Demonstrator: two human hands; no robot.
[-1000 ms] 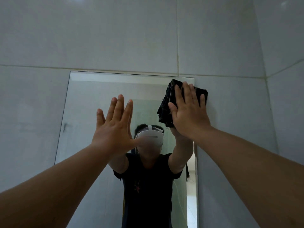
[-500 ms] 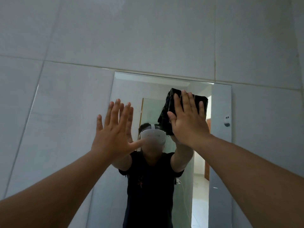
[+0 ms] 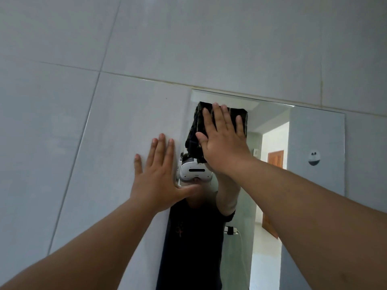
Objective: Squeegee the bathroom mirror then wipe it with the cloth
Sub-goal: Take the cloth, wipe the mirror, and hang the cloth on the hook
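Note:
The frameless bathroom mirror (image 3: 314, 147) hangs on a grey tiled wall, and its top edge runs across the middle of the view. My right hand (image 3: 224, 143) presses a folded dark cloth (image 3: 194, 130) flat against the glass near the mirror's top left corner. My left hand (image 3: 159, 174) lies flat, fingers spread, on the wall tile just left of the mirror's left edge, with the thumb reaching over the glass. No squeegee is in view.
Large grey wall tiles (image 3: 62, 143) surround the mirror. The glass reflects a person in a black shirt wearing a white headset, a lit doorway with a wooden door (image 3: 275, 159), and a round wall hook (image 3: 314, 157).
The cloth under my right hand has slid from the mirror's top right corner to its top left corner. My left hand has gone from the glass onto the tile beside it.

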